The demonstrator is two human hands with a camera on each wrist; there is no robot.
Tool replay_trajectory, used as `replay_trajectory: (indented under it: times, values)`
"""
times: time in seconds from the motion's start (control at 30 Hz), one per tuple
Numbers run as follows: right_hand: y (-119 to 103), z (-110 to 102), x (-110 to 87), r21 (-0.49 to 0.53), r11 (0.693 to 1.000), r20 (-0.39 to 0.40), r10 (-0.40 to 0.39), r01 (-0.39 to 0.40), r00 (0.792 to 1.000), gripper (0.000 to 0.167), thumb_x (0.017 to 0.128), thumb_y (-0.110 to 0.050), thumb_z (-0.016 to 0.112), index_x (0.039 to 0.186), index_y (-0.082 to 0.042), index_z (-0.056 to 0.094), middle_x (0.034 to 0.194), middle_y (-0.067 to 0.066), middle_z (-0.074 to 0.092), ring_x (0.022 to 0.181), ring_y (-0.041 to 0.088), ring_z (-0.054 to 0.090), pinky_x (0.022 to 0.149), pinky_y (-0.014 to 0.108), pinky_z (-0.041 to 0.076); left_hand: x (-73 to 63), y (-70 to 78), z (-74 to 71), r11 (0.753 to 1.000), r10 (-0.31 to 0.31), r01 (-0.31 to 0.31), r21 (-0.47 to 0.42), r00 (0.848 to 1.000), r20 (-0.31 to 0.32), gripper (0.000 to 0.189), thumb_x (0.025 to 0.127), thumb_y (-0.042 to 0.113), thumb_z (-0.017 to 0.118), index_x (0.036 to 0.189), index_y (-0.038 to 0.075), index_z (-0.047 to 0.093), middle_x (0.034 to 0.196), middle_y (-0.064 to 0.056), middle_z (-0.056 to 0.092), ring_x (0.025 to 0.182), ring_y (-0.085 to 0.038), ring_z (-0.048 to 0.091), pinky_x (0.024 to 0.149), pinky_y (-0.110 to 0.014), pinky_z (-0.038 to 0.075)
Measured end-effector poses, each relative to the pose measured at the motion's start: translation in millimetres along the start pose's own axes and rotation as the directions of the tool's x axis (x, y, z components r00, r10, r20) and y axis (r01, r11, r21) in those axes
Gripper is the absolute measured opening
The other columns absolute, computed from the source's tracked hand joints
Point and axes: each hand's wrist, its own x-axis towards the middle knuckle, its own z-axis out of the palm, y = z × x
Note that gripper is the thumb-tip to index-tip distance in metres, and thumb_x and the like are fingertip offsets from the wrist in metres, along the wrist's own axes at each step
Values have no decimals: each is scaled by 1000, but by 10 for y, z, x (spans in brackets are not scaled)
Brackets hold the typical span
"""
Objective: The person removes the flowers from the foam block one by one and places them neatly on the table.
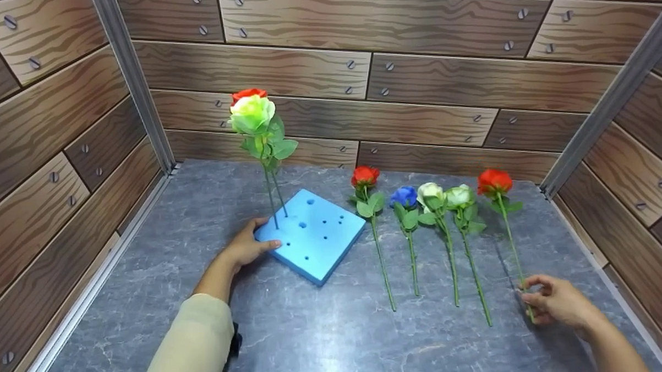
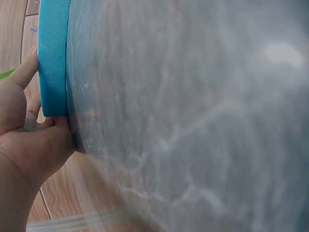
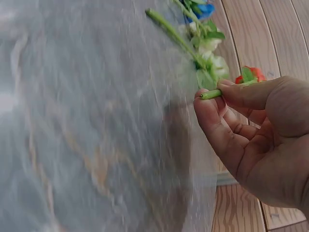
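My left hand (image 1: 250, 246) grips the left corner of a blue foam block (image 1: 323, 237) with several holes, thumb on its top face. The left wrist view shows the hand (image 2: 36, 145) at the end of the block (image 2: 53, 58). Standing in the block are a pale green rose (image 1: 252, 115) and, behind it, a red rose (image 1: 246, 93). At the right, my right hand (image 1: 558, 302) pinches the lower stem of another red rose (image 1: 495, 181), bloom pointing away. In the right wrist view the cut stem end (image 3: 211, 94) sticks out between thumb and fingertips.
Between the hands, a red rose (image 1: 365, 176), a blue rose (image 1: 403, 196) and two whitish roses (image 1: 431, 195) (image 1: 459, 196) lie in a row on the grey marbled table (image 1: 336, 340). Wood-patterned walls (image 1: 426, 83) with metal corner posts (image 1: 134, 77) enclose the back and sides.
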Motion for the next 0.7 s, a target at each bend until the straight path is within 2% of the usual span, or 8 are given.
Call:
replay_trajectory:
  times: [0.2,0.43,0.7]
  values:
    - [90,-71,-8,-10,997,4,71,-71,997,30,107,-3,64,130,13,53,87,0,66,77,14,65,67,33,63,-20,5,8,1000,18,-18,3,1000,2,87,100,35,80,168,10,34,177,-26,26,167,-47,21,136,-61,20]
    - [113,-9,21,-104,993,-13,55,-56,998,33,105,-1,64,127,20,52,85,1,67,71,14,65,62,30,62,-34,-3,-5,1000,19,-19,6,1000,2,87,100,34,80,168,9,34,177,-26,25,167,-47,21,136,-61,20]
    - [68,58,48,-206,977,-37,55,-61,998,30,104,-3,65,126,15,55,75,3,63,62,15,60,55,31,57,-1,-3,5,1000,16,-16,1,1000,-5,85,100,32,80,168,9,35,177,-26,26,167,-46,22,137,-60,20]
